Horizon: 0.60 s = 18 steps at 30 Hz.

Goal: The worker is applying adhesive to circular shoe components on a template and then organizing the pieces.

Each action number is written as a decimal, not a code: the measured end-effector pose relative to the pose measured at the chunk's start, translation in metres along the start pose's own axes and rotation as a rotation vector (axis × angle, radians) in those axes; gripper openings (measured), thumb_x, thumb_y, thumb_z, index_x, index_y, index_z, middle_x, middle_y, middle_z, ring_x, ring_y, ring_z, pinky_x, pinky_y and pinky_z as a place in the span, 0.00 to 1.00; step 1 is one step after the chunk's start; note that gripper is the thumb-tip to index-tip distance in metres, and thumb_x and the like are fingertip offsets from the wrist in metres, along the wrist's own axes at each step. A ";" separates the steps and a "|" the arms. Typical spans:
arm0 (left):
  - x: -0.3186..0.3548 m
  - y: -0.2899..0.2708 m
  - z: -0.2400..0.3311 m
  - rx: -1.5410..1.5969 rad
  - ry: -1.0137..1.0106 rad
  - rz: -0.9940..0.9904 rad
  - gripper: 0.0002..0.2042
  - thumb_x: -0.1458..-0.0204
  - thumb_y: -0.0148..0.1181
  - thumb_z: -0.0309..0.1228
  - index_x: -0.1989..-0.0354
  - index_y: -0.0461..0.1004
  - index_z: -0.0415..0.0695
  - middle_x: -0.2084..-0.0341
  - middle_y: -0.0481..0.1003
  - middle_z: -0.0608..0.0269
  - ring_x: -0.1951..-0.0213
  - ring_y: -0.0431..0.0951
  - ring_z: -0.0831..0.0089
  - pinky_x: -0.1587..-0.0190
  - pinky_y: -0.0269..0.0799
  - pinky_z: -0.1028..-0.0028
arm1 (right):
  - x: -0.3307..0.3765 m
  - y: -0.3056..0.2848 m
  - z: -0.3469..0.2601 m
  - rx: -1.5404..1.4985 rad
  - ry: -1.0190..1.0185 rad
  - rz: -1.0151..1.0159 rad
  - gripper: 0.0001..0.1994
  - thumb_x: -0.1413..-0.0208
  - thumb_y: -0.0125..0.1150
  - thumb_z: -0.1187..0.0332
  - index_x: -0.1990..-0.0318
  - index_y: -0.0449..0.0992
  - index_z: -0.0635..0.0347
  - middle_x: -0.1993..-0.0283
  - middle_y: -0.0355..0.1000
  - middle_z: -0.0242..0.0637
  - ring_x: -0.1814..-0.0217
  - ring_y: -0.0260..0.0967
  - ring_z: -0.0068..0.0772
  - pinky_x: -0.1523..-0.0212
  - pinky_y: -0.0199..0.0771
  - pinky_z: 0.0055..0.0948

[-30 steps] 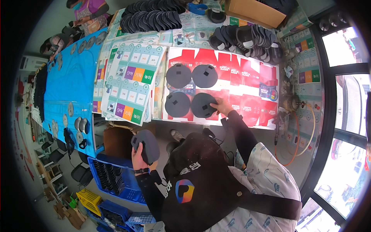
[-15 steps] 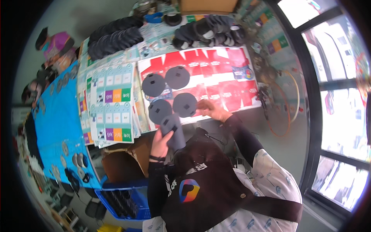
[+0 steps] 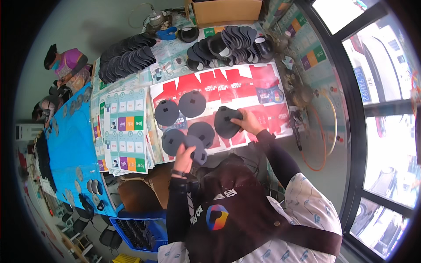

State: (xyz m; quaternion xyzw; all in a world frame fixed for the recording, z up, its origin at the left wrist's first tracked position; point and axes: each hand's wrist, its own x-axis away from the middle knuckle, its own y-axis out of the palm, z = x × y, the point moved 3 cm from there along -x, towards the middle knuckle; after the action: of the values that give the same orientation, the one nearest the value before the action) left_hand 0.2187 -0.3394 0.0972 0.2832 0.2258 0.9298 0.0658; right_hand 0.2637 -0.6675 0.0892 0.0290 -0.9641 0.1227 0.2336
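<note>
Four dark round pads (image 3: 192,104) lying on red printed sheet (image 3: 245,85), left hand (image 3: 185,153) clamped on fifth pad (image 3: 196,149), right hand (image 3: 246,122) gripping sixth pad (image 3: 226,122).

A long worktable (image 3: 109,94) runs through the room, its near part covered by a bright blue cloth (image 3: 70,149). Tall dark-framed windows (image 3: 386,101) line the right side and let in strong daylight. The bare grey floor (image 3: 79,26) spreads beyond the table's far end. A brown cardboard box (image 3: 226,11) sits at the table's far edge, and a blue plastic crate (image 3: 142,230) stands below the near side.
</note>
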 end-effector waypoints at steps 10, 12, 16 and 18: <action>0.070 -0.035 -0.009 0.137 0.000 0.452 0.14 0.38 0.59 0.24 0.44 0.73 0.40 0.51 0.78 0.62 0.50 0.78 0.69 0.46 0.74 0.67 | -0.164 -0.026 0.018 -0.127 0.073 -0.135 0.13 0.36 0.63 0.65 0.52 0.78 0.65 0.72 0.80 0.36 0.81 0.76 0.24 0.87 0.59 0.23; 0.078 -0.032 -0.012 0.146 -0.013 0.539 0.14 0.37 0.60 0.27 0.44 0.73 0.41 0.52 0.78 0.64 0.51 0.78 0.70 0.47 0.75 0.68 | -0.176 -0.022 0.029 -0.142 0.071 -0.161 0.13 0.36 0.63 0.65 0.51 0.79 0.64 0.72 0.80 0.36 0.81 0.76 0.24 0.87 0.58 0.23; 0.087 -0.028 -0.013 0.128 0.059 0.613 0.13 0.36 0.60 0.29 0.45 0.74 0.41 0.53 0.78 0.65 0.52 0.79 0.71 0.48 0.75 0.69 | -0.185 -0.018 0.031 -0.128 0.022 -0.129 0.13 0.37 0.64 0.64 0.51 0.80 0.62 0.73 0.77 0.32 0.84 0.68 0.20 0.86 0.58 0.23; 0.088 -0.025 -0.011 0.116 0.076 0.640 0.13 0.36 0.60 0.30 0.45 0.74 0.41 0.53 0.79 0.65 0.53 0.79 0.71 0.49 0.75 0.70 | -0.183 -0.018 0.026 -0.116 0.030 -0.138 0.13 0.37 0.65 0.64 0.51 0.80 0.62 0.74 0.76 0.31 0.84 0.64 0.19 0.86 0.58 0.23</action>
State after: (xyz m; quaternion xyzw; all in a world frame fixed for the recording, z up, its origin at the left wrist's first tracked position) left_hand 0.1395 -0.2990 0.1214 0.3082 0.1800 0.8988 -0.2544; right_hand 0.4171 -0.6915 -0.0127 0.0799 -0.9618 0.0507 0.2570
